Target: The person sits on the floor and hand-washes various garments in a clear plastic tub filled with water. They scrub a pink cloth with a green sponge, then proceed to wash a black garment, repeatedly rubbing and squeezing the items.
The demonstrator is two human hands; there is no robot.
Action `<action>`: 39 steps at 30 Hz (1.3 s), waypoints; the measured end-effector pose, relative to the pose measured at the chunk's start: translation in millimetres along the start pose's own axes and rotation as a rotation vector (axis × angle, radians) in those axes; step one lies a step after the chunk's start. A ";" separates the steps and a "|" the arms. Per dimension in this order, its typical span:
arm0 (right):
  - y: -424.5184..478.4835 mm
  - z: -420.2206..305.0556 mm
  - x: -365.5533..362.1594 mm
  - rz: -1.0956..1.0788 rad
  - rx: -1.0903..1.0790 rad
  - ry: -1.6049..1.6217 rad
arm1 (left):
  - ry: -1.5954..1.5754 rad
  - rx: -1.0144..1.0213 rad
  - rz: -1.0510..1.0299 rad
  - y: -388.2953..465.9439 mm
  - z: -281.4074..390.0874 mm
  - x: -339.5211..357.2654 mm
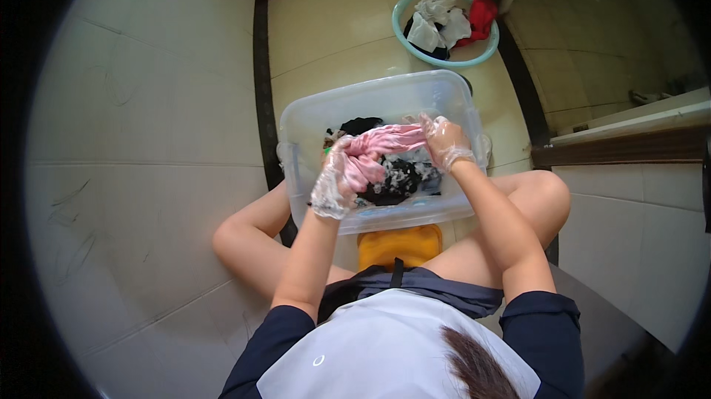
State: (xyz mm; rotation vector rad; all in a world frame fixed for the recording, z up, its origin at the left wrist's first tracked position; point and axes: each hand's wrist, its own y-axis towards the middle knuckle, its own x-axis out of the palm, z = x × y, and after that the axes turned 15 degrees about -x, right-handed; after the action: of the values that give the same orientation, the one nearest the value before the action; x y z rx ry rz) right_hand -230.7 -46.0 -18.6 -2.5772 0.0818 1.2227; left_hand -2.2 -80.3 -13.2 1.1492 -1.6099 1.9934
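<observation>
A wet pink cloth (389,139) is stretched between my hands above a clear plastic tub (355,91). My left hand (336,177), in a thin clear plastic glove, grips its bunched end. The other end is pinched in my right hand (444,141), gloved the same way, near the tub's right side. Beneath the cloth, black fabric (391,182) with white suds lies in the tub, with more dark fabric (361,125) towards the back. A small green thing shows beside my left hand; I cannot tell what it is.
Beyond the tub, a light blue round basin (397,18) holds white, black and red cloths (482,13). A yellow plastic stool (400,246) is between my legs, close to the tub. A tiled wall (150,121) rises on the left, and a door frame (627,154) stands on the right.
</observation>
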 end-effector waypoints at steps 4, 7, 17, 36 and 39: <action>2.0 8.5 17.0 0.049 0.109 -0.010 | -0.123 0.007 -0.267 44.4 43.2 -23.0; 19.9 70.7 62.9 0.110 0.135 -0.066 | 0.483 0.149 0.695 94.9 37.9 -23.2; 36.7 114.4 189.2 -0.343 0.120 -0.412 | 2.363 0.597 0.756 178.1 35.1 -85.2; 74.2 21.7 62.2 -0.409 -0.186 -0.116 | 1.870 0.835 0.226 154.1 21.3 -43.9; 56.0 -23.9 4.0 -0.276 -0.312 -0.129 | 1.665 0.553 0.208 116.8 30.4 3.4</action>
State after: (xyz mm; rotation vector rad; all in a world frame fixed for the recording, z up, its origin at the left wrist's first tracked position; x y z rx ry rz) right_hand -219.8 -106.1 -20.3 -2.6357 -0.5126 1.3785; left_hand -73.2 -144.9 -86.4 -0.6846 -0.2714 2.2990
